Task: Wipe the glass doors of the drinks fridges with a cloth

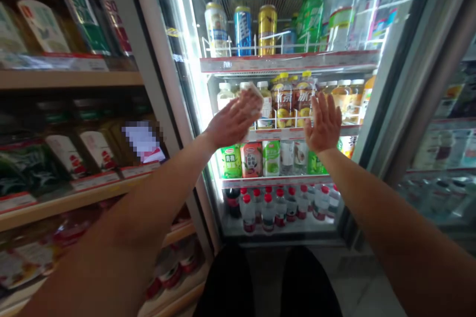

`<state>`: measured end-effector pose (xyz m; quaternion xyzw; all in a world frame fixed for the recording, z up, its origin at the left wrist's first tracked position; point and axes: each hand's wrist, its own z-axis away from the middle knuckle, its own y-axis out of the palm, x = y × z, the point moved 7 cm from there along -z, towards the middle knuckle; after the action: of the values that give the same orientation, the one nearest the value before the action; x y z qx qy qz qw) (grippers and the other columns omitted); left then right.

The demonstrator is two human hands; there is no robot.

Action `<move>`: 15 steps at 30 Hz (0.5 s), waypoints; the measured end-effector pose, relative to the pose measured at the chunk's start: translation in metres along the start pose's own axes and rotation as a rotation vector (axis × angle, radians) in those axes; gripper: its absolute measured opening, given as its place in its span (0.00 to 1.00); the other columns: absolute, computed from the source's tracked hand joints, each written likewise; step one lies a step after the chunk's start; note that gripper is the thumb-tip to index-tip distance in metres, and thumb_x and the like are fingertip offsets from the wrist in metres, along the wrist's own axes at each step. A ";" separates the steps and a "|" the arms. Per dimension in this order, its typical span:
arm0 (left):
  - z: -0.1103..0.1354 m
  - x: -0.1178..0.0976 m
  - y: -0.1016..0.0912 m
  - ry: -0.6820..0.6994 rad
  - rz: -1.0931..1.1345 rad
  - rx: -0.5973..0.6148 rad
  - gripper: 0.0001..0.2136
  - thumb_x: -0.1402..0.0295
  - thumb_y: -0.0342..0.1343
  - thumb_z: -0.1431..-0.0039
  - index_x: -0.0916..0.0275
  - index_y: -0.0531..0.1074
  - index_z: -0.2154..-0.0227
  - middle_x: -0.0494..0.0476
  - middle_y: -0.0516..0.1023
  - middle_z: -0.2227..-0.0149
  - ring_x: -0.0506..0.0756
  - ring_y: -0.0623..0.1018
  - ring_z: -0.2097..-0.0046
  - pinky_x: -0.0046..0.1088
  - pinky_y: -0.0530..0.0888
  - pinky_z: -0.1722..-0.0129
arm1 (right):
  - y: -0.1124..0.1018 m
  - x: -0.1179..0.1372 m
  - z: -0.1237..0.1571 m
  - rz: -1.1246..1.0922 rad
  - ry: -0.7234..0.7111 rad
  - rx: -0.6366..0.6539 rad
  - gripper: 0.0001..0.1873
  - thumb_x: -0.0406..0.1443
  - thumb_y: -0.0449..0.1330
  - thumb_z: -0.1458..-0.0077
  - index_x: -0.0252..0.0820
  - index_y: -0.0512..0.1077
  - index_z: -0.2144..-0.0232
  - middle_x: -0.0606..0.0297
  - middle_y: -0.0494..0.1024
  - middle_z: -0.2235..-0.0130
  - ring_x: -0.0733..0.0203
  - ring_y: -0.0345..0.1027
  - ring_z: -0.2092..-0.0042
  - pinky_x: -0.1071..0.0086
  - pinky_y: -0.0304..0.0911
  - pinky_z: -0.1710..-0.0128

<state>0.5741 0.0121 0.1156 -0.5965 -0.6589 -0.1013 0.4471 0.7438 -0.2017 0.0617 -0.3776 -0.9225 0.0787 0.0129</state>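
Note:
I face a lit drinks fridge (297,62) with a glass front. My left hand (232,121) is raised to the second shelf, fingers laid over a small white thing (253,91) that looks like a cloth; whether it presses on the glass I cannot tell. My right hand (323,121) is raised beside it, palm forward, fingers spread and holding nothing. Yellow-capped tea bottles (293,99) stand between the two hands. Both forearms stretch forward from the bottom corners.
Cans (243,29) and green bottles (312,12) fill the top shelf, cartons (252,158) the third, red-capped bottles (267,208) the bottom. Wooden shelves of packaged goods (67,79) stand on the left. A second fridge (446,158) stands on the right. My dark-trousered legs (267,282) show below.

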 end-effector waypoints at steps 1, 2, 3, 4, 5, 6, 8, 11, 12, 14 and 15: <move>0.003 -0.004 0.002 0.064 0.022 0.045 0.23 0.66 0.46 0.27 0.51 0.59 0.32 0.49 0.53 0.26 0.54 0.43 0.24 0.44 0.49 0.25 | 0.000 0.000 0.000 0.001 -0.005 -0.007 0.35 0.43 0.45 0.34 0.41 0.54 0.28 0.58 0.56 0.27 0.51 0.43 0.25 0.47 0.44 0.28; 0.005 0.002 0.001 0.066 0.027 0.055 0.22 0.64 0.46 0.27 0.50 0.60 0.32 0.48 0.55 0.27 0.54 0.46 0.25 0.45 0.48 0.25 | -0.001 0.001 0.000 0.004 -0.011 -0.014 0.35 0.42 0.45 0.34 0.41 0.55 0.28 0.57 0.56 0.27 0.51 0.43 0.25 0.47 0.45 0.28; 0.005 0.014 -0.003 0.008 0.015 0.026 0.23 0.63 0.46 0.27 0.50 0.59 0.32 0.48 0.53 0.26 0.55 0.46 0.25 0.47 0.45 0.24 | -0.001 0.001 0.000 0.009 -0.013 -0.018 0.35 0.42 0.45 0.34 0.41 0.55 0.28 0.57 0.56 0.27 0.51 0.44 0.25 0.47 0.45 0.28; 0.005 0.030 -0.009 -0.093 -0.002 -0.027 0.24 0.63 0.46 0.27 0.53 0.57 0.31 0.49 0.49 0.25 0.58 0.44 0.24 0.52 0.41 0.25 | -0.001 0.002 0.000 0.015 -0.011 -0.018 0.35 0.42 0.45 0.34 0.41 0.55 0.28 0.57 0.57 0.27 0.51 0.44 0.25 0.48 0.45 0.28; 0.006 0.046 -0.015 -0.212 -0.026 -0.092 0.25 0.62 0.45 0.27 0.55 0.56 0.30 0.49 0.44 0.24 0.60 0.41 0.24 0.55 0.38 0.25 | -0.001 0.001 0.000 0.021 -0.002 -0.012 0.35 0.42 0.45 0.34 0.41 0.55 0.28 0.58 0.57 0.27 0.51 0.44 0.25 0.48 0.45 0.28; 0.009 0.058 -0.019 -0.330 -0.054 -0.153 0.26 0.62 0.45 0.28 0.56 0.55 0.30 0.49 0.41 0.24 0.61 0.39 0.24 0.56 0.38 0.25 | -0.001 0.001 -0.001 0.024 0.011 0.001 0.34 0.42 0.45 0.34 0.41 0.55 0.28 0.58 0.56 0.27 0.51 0.44 0.25 0.47 0.45 0.28; 0.018 0.063 -0.022 -0.485 -0.100 -0.230 0.27 0.62 0.46 0.28 0.57 0.55 0.29 0.50 0.39 0.24 0.61 0.38 0.24 0.55 0.41 0.25 | 0.000 0.000 -0.001 0.020 0.025 0.025 0.35 0.43 0.45 0.34 0.42 0.54 0.28 0.58 0.56 0.27 0.51 0.43 0.25 0.47 0.44 0.28; 0.027 0.026 -0.007 -0.352 -0.065 -0.129 0.26 0.63 0.48 0.30 0.55 0.60 0.31 0.53 0.47 0.25 0.61 0.37 0.24 0.54 0.48 0.26 | 0.000 0.001 -0.001 0.012 0.023 0.033 0.35 0.42 0.46 0.34 0.41 0.54 0.28 0.58 0.55 0.27 0.50 0.43 0.25 0.46 0.43 0.27; 0.030 0.010 0.000 -0.241 -0.029 -0.049 0.24 0.63 0.48 0.30 0.51 0.62 0.32 0.51 0.51 0.26 0.59 0.40 0.24 0.50 0.50 0.25 | -0.001 0.001 -0.001 0.013 0.023 0.031 0.35 0.42 0.46 0.34 0.41 0.54 0.28 0.57 0.55 0.27 0.50 0.43 0.25 0.46 0.43 0.27; 0.038 -0.008 0.009 -0.063 0.028 0.083 0.23 0.62 0.49 0.30 0.46 0.64 0.34 0.46 0.58 0.28 0.55 0.48 0.25 0.44 0.50 0.25 | -0.001 0.001 -0.001 0.011 0.023 0.030 0.34 0.42 0.46 0.33 0.40 0.54 0.28 0.57 0.55 0.27 0.49 0.43 0.25 0.47 0.44 0.28; 0.041 -0.006 0.008 -0.040 0.036 0.110 0.23 0.62 0.48 0.29 0.46 0.63 0.34 0.46 0.59 0.28 0.55 0.51 0.25 0.43 0.49 0.25 | -0.001 0.001 0.000 0.006 0.019 0.029 0.34 0.42 0.46 0.33 0.40 0.54 0.28 0.57 0.55 0.27 0.49 0.43 0.25 0.47 0.44 0.28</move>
<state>0.5614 0.0369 0.0843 -0.5848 -0.6613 -0.0448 0.4676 0.7426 -0.2014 0.0622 -0.3807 -0.9201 0.0884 0.0268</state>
